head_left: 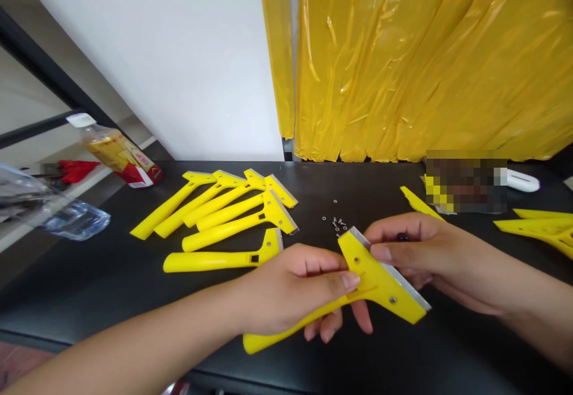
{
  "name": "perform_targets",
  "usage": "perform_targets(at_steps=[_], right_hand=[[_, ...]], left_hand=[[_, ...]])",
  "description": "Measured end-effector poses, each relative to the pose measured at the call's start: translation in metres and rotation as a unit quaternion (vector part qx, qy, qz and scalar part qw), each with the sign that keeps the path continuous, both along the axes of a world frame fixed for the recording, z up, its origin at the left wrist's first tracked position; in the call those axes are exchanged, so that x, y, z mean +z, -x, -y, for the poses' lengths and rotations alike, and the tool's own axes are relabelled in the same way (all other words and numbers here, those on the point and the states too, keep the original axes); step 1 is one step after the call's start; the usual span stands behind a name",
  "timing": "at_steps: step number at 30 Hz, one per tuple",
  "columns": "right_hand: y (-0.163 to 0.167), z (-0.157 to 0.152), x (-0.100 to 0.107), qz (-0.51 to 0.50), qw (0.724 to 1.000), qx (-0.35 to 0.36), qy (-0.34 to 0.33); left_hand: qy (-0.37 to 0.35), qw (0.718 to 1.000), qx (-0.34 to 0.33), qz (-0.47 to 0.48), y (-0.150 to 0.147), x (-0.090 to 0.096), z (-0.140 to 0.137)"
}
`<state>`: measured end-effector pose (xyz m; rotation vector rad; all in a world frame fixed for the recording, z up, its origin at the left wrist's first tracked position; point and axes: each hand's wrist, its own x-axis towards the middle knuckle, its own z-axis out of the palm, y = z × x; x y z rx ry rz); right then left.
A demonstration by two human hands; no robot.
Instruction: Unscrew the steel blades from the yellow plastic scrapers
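Observation:
A yellow scraper (380, 281) with a metal blade along its head is held slantwise above the black table. My left hand (308, 287) is closed round its handle, thumb pressed on the neck. At the blade side, my right hand (412, 249) pinches the head's edge, thumb in front and fingers behind. A small black object (403, 237) shows within the right hand; its kind is unclear. One hole in the head looks open, while the other has a metal nut or screw in it. Just beyond the scraper lie several small screws and nuts (340, 223).
Several yellow scrapers (224, 231) lie in a row at left. More yellow handles (537, 228) are at right, by a blurred-out patch and a white object (523, 180). A drink bottle (120, 153) and a clear plastic container (76, 216) are at far left. Yellow plastic sheeting (403, 61) hangs behind.

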<state>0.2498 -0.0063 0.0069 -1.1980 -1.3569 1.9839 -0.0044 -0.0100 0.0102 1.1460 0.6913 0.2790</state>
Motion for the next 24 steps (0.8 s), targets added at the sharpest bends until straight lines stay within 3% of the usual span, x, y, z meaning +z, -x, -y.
perform_targets(at_steps=[10, 19, 24], right_hand=[[0.001, 0.002, -0.001, -0.071, 0.995, -0.021, 0.071], [0.016, 0.006, -0.008, -0.061, 0.994, -0.001, 0.094], [0.018, 0.008, -0.010, -0.048, 0.996, -0.003, 0.072]], left_hand=[[0.043, 0.999, -0.007, 0.022, 0.002, 0.000, -0.002], [0.105, 0.989, -0.035, 0.096, 0.004, -0.006, 0.001], [0.123, 0.985, -0.037, 0.119, 0.004, -0.013, 0.002]])
